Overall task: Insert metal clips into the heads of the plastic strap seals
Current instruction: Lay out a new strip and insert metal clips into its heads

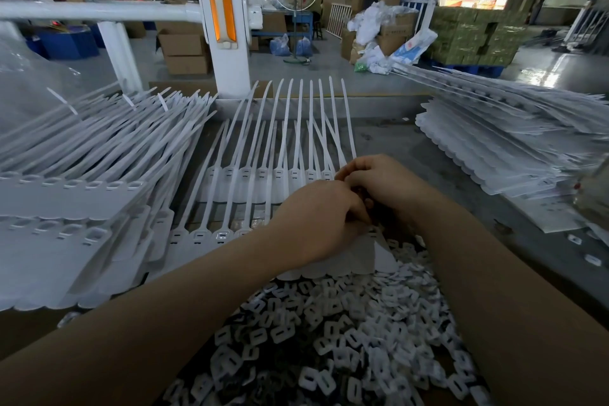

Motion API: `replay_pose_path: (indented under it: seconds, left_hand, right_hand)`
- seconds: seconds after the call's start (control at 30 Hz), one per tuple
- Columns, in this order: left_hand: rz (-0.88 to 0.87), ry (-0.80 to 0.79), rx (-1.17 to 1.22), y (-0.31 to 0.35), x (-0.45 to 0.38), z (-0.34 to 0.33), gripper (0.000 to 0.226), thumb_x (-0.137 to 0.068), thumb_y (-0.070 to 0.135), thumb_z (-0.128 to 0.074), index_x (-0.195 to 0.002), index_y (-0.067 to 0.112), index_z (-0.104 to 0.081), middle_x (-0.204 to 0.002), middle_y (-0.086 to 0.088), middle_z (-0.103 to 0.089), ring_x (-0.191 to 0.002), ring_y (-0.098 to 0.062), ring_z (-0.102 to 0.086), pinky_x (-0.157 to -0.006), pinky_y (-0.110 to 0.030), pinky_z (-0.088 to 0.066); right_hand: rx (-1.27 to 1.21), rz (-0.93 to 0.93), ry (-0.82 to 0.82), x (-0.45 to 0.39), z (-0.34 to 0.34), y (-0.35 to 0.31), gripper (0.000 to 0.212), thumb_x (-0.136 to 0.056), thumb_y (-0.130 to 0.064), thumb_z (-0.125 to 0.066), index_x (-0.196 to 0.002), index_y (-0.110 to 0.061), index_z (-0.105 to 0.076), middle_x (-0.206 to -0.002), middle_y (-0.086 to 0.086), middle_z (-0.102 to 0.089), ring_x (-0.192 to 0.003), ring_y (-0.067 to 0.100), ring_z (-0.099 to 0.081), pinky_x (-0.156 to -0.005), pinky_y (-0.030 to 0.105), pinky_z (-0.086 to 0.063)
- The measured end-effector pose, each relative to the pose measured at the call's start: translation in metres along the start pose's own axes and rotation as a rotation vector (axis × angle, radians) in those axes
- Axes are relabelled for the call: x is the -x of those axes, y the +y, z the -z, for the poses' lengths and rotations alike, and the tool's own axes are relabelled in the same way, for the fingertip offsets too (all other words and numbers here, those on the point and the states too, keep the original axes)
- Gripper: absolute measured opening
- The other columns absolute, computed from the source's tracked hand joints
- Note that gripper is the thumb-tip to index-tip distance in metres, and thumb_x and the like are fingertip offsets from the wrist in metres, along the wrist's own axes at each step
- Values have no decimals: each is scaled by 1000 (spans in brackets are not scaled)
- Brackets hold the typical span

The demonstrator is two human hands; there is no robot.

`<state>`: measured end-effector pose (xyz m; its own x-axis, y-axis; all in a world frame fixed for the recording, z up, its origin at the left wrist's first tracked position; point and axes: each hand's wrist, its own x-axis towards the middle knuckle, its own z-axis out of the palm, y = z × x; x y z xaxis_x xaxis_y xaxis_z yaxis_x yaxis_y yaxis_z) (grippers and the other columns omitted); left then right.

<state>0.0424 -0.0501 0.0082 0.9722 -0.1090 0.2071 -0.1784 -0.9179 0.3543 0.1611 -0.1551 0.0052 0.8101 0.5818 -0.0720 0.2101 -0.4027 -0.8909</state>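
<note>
Assembly of strap seals at a workshop table (395, 142). The left hand (321, 218) and the right hand (379, 180) met, fingers curled, over the right end of a fanned sheet of strap seals (263, 175) lying in the middle of the table, straps pointing away from the person and heads in a row toward the hands. This orientation put each slotted head within reach, so the row could apparently be worked from one end to the other. Both hands were closed around something small at their meeting point; the object itself was hidden by the fingers, and was probably a single clip being pressed into a head, though whether either hand actually gripped one cannot be told.

A loose heap of clips (346, 333) lay just in front of the person, directly beneath the forearms, presumably so that each new piece could be picked up with little travel. A stack of seal sheets (82, 195) rested at the left and another stack (501, 155) at the right, well apart from the working sheet, which suggests separate supplies of finished and unfinished pieces; which was which could not be judged.
</note>
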Motion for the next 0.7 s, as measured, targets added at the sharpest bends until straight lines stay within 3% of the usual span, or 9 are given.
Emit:
replay_pose_path:
  seconds: [0.2, 0.3, 0.43, 0.5, 0.57, 0.63, 0.7]
  left_hand:
    - [106, 37, 208, -3, -6, -5, 12, -85, 26, -71, -93, 33, -79, -94, 11, -73, -75, -1, -62, -71, -20, -52]
    - [96, 43, 223, -3, -7, -7, 11, -83, 25, -74, -90, 32, -79, -91, 15, -72, -67, 4, -55, -66, -13, -46]
    - [78, -80, 38, 1, -17, -7, 18, -91, 32, -64, -105, 37, -75, -112, 9, -70, -95, -11, -63, -84, -21, -46]
    - [32, -84, -19, 1, -13, -7, 21, -94, 33, -60, -109, 34, -73, -118, 6, -67, -101, -16, -62, -91, -29, -48]
    - [-59, -21, -30, 2, -4, -4, 22, -96, 27, -58, -110, 29, -74, -116, 3, -66, -100, -17, -61, -87, -37, -51]
    - [-132, -42, -101, 3, 4, -1, 25, -99, 26, -52, -115, 29, -72, -119, 2, -62, -103, -17, -58, -87, -37, -49]
    - [-178, -78, -153, 2, 7, 2, 30, -102, 27, -46, -121, 30, -69, -122, 2, -58, -107, -16, -55, -88, -35, -47]
  right_hand:
    - [8, -24, 4, -2, -1, 1, 21, -89, -4, -52, -88, -13, -71, -67, 6, -66, -45, 8, -54, -44, 22, -44]
    - [14, -10, 15, -1, 0, 1, 21, -87, -3, -54, -87, -13, -72, -80, 9, -73, -73, 27, -67, -69, 40, -58]
    - [0, -2, 4, 1, -1, 0, 19, -86, -2, -55, -89, -11, -72, -86, 12, -74, -85, 37, -68, -82, 49, -56]
    - [5, 4, -1, 1, -2, 0, 20, -86, -1, -55, -89, -10, -72, -85, 13, -73, -77, 31, -65, -78, 44, -57]
    - [5, 6, -2, 0, -2, 1, 20, -86, -1, -54, -89, -10, -72, -77, 11, -72, -67, 21, -62, -64, 34, -54]
    - [3, 1, -4, 1, -2, 1, 20, -86, -1, -54, -88, -10, -72, -62, 4, -66, -50, 10, -56, -47, 22, -46]
    - [-1, -7, -1, 1, -3, 1, 20, -86, -1, -53, -88, -9, -71, -56, 0, -61, -40, 5, -49, -40, 19, -40]
